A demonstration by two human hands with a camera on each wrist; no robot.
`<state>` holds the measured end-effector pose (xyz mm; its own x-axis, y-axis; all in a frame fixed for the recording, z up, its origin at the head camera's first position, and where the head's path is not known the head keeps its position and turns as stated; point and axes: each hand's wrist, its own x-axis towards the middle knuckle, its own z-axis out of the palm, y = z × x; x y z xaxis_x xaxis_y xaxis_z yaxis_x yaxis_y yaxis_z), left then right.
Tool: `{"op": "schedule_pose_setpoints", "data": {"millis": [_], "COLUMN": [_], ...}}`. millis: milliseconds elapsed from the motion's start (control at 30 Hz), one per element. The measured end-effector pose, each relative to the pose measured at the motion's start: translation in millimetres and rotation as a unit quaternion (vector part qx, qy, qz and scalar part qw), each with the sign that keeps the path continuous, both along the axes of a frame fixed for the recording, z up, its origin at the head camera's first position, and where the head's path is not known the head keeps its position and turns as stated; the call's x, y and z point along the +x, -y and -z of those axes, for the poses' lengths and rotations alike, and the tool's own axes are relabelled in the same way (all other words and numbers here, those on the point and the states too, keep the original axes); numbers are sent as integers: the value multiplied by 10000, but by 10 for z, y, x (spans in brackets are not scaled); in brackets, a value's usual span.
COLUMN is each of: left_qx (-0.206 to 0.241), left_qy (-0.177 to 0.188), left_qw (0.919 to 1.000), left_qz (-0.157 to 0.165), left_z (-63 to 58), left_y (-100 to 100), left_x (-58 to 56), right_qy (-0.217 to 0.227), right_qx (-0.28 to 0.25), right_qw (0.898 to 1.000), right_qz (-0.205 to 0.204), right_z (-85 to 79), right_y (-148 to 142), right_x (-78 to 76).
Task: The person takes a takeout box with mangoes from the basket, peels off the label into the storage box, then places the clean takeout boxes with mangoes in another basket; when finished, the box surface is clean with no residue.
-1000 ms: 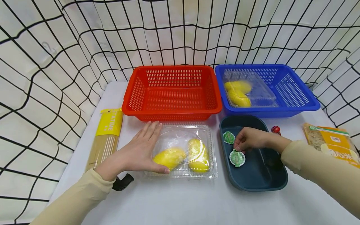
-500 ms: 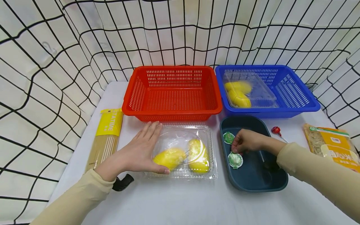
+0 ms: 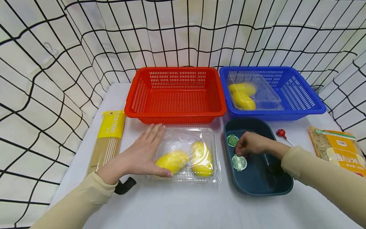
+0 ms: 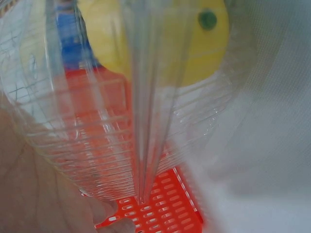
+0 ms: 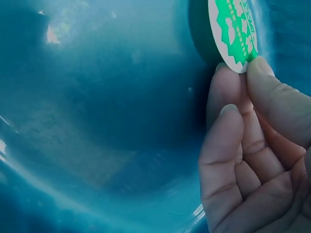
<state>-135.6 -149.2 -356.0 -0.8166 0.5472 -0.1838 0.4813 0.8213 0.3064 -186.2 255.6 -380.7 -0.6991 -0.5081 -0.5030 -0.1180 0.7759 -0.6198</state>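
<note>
My left hand (image 3: pixel 140 152) rests on the left side of a clear plastic clamshell box (image 3: pixel 215 159), fingers spread and thumb along its front. Inside the box are two yellow fruits (image 3: pixel 201 159), seen blurred through the plastic in the left wrist view. Over a dark teal tray (image 3: pixel 274 187), my right hand (image 3: pixel 253 144) pinches the edge of a round green-and-white label (image 5: pixel 235 34) between thumb and index finger. Another such label (image 3: pixel 233 140) is just behind it in the tray. In the right wrist view the pinched label stands tilted, with its underside hidden.
A red basket (image 3: pixel 175 116) stands behind the box, and a blue basket (image 3: pixel 300 109) holds a similar box of fruit (image 3: pixel 243 97). Noodles (image 3: pixel 107 140) and a black curved object (image 3: pixel 125 186) lie left. A lollipop (image 3: pixel 281 133) and a grain bag (image 3: pixel 338 149) lie right.
My right hand has shifted slightly left and forward of the wearer with the pinched label, and the lollipop's stick is now uncovered. The left hand and the box have not moved.
</note>
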Motion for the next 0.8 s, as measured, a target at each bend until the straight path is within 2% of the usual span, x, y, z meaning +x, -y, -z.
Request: {"op": "schedule_pose_setpoints", "data": {"millis": [400, 600, 800], "left_qx": [20, 16, 2], "left_qy": [10, -1, 1], "left_qw": [10000, 10000, 10000], "left_qz": [8, 18, 27], "left_z": [-10, -5, -3], "left_y": [-5, -3, -2], "left_x": [2, 1, -2], "right_qy": [11, -209, -611], "right_qx": [119, 123, 22], "right_qw": [9999, 9997, 9980], "right_qz": [40, 45, 189], "right_z": [-24, -57, -192], "right_y": [-7, -28, -20], "right_x": [-2, -8, -12]}}
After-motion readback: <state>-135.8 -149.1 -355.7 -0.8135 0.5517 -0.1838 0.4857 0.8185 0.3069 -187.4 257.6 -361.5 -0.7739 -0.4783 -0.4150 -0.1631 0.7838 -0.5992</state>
